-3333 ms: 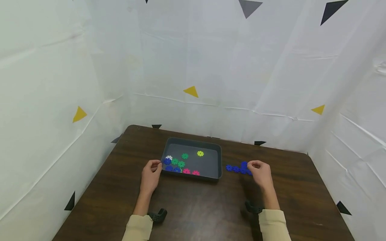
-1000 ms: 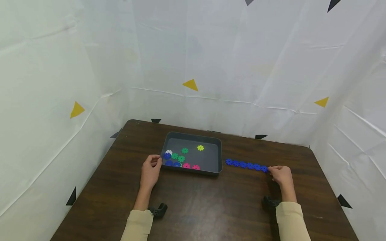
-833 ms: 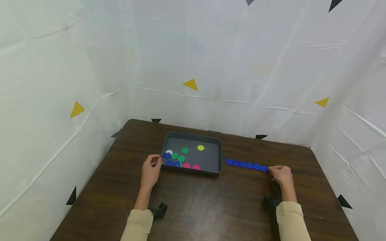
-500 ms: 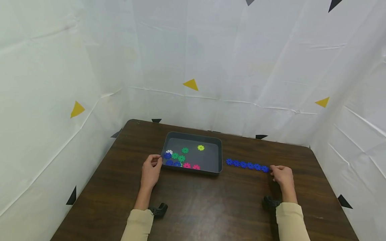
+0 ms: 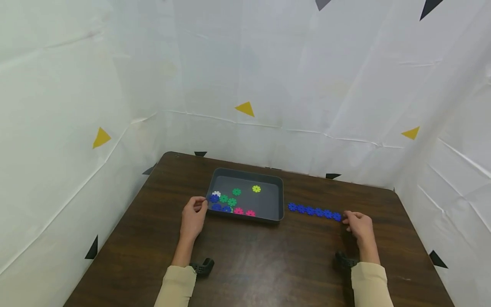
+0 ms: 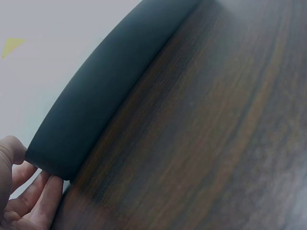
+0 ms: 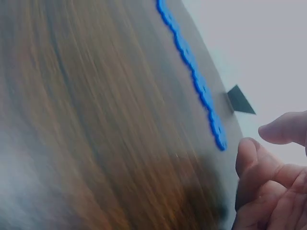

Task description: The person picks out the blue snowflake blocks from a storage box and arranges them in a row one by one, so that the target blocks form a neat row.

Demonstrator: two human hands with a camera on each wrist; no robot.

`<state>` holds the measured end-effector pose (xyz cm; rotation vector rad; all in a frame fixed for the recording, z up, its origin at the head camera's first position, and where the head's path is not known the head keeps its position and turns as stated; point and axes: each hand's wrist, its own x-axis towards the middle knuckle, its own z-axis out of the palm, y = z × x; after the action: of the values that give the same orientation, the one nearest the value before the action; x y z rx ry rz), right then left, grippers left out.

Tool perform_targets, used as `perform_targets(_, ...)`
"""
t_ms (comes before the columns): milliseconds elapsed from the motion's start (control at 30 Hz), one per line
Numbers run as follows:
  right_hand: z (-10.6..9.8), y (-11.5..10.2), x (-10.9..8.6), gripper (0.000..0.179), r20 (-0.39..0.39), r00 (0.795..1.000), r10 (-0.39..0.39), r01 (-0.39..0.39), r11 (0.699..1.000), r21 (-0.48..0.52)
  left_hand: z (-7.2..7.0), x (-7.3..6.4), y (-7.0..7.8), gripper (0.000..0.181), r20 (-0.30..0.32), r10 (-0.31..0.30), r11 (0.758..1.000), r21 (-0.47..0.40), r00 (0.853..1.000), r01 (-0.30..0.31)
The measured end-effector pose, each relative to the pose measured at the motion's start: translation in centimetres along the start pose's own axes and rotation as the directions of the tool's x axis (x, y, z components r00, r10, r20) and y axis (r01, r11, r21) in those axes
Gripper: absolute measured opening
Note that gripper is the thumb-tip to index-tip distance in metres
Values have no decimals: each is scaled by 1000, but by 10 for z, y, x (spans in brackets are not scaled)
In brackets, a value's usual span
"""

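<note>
My left hand (image 5: 193, 217) grips the near left corner of a dark grey tray (image 5: 283, 200); in the left wrist view, thumb and fingers (image 6: 45, 201) pinch the tray wall (image 6: 91, 96). To the right of the tray, a straight row of blue flower-shaped discs (image 5: 310, 210) lies on the wooden table, edges meeting. My right hand (image 5: 359, 224) hovers at the right end of this row. In the right wrist view its thumb (image 7: 285, 129) and index finger stand apart with nothing between them, just off the last disc of the blue row (image 7: 204, 91).
Inside the tray lie more flower discs: several blue ones (image 5: 216, 207) and green ones (image 5: 232, 202), a white one (image 5: 216, 194), a yellow one (image 5: 256, 189) and two pink ones (image 5: 238, 211). White sheeting (image 5: 268, 76) with coloured triangles rises behind the brown table (image 5: 253, 264).
The blue discs, clustered under my right hand at first, now form one straight row. My right hand has moved right and let go of the end disc. The left hand stays on the tray.
</note>
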<state>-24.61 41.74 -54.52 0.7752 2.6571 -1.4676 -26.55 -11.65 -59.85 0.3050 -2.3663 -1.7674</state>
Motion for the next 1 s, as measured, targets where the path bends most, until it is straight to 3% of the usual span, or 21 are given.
perform_targets(200, 15, -19, -17, 51, -21, 996, -90, 88, 993, -82, 0, 0, -2, 30, 4, 9, 1000, -5, 1000, -9)
perform_targets(500, 48, -56, -31, 43, 43, 975, -218, 218, 976, -17, 0, 1, -2, 29, -1, 25, 1000, -17, 1000, -25)
perform_targets(633, 72, -80, -38, 36, 86, 943, -321, 326, 944, -50, -1, 2, -1, 29, -3, 25, 1000, -19, 1000, -25)
perform_targets(800, 104, -108, -51, 26, 168, 873, -458, 474, 877, -72, -1, 2, -1, 32, 1, 30, 999, -18, 1000, -30)
perform_targets(867, 117, -117, -56, 23, 205, 850, -485, 504, 862, -52, -1, 1, -1, 32, 5, 25, 1000, -15, 1000, -25)
perform_targets(1000, 144, -132, -65, 19, 262, 831, -492, 511, 860, -5, -1, 1, -1, 30, 3, 25, 1000, -12, 1000, -25)
